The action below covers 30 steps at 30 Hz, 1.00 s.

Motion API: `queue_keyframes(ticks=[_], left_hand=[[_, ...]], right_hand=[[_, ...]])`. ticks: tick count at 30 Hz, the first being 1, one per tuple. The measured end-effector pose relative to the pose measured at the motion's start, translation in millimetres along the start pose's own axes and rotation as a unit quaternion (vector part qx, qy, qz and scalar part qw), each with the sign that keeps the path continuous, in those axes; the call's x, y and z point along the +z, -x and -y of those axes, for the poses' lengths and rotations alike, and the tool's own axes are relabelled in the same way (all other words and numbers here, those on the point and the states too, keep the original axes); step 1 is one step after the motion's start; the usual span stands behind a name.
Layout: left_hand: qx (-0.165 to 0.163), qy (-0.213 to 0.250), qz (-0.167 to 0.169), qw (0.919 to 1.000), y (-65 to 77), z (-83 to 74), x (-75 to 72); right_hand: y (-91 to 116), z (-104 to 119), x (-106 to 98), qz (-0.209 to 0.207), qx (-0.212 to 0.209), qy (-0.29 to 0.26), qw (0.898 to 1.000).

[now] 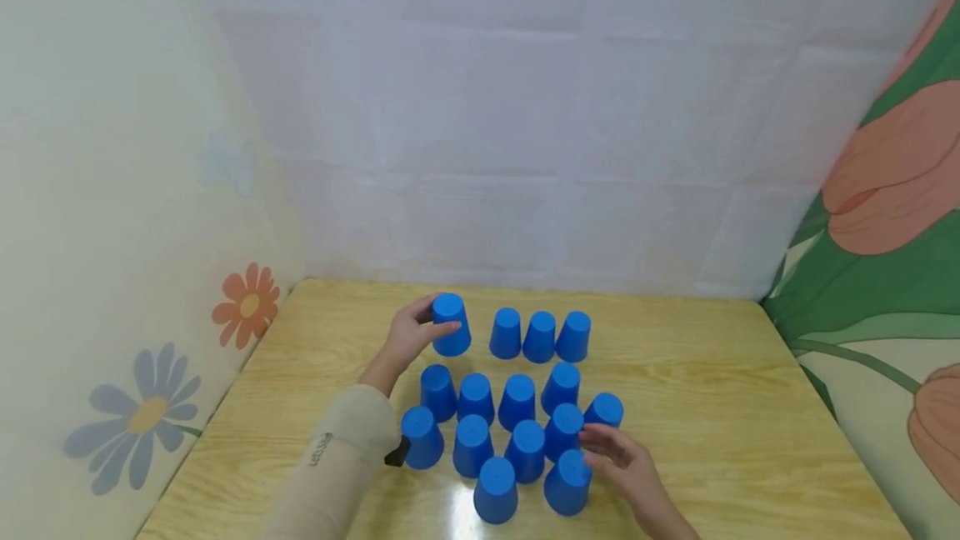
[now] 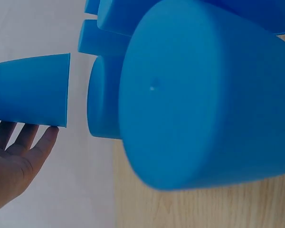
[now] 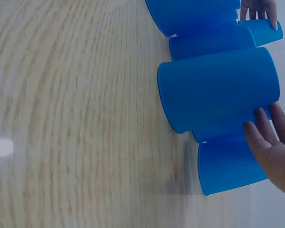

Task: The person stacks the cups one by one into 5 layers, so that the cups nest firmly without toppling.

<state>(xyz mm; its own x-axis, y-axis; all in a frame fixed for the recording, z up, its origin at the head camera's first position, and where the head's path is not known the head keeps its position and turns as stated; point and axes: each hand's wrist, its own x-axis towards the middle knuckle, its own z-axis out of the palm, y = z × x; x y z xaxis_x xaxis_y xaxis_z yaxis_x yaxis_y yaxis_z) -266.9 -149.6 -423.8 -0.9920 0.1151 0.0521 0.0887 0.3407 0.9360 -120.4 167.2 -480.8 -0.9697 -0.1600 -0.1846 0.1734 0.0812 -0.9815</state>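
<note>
My left hand (image 1: 411, 336) grips an upside-down blue cup (image 1: 452, 332), thumb on the near side and fingers around the far side. In the left wrist view this cup's rim hangs above the table. To its right stand 3 more upturned cups, among them a middle cup (image 1: 539, 338). Nearer the front, several upturned blue cups stand close together, such as a front cup (image 1: 496, 492). My right hand (image 1: 626, 469) is beside the right side of this group, its fingers extended near a right front cup (image 1: 567, 486); contact is hard to tell.
The wooden table (image 1: 712, 407) extends to both sides of the cups. A white cloth (image 1: 525, 123) hangs behind its far edge. Flower-patterned panels (image 1: 112, 257) flank the table. A black strap end (image 1: 397, 452) sticks out by the left sleeve.
</note>
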Motion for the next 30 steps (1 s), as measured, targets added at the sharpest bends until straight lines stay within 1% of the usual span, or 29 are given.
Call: queue_keyframes(ticks=[8,15,20,24,30], left_hand=[[-0.021,0.022,-0.014,0.9994,-5.5,-0.2,6.2],[-0.036,0.027,-0.033,0.9985,-14.0,3.6,18.2],[-0.038,0.028,-0.048,0.9977,-19.1,4.4,25.4],[-0.042,0.026,-0.061,0.9969,-19.4,3.1,28.8],[-0.055,0.017,-0.074,0.9956,-23.7,7.9,33.0]], right_hand=[[0,-5,3,0.027,0.009,0.009,1.000],[0,-14,2,0.053,0.017,0.012,0.998],[0,-19,3,0.074,0.022,0.008,0.997],[0,-21,5,0.080,0.031,0.007,0.996],[2,-23,7,0.079,0.023,0.007,0.997]])
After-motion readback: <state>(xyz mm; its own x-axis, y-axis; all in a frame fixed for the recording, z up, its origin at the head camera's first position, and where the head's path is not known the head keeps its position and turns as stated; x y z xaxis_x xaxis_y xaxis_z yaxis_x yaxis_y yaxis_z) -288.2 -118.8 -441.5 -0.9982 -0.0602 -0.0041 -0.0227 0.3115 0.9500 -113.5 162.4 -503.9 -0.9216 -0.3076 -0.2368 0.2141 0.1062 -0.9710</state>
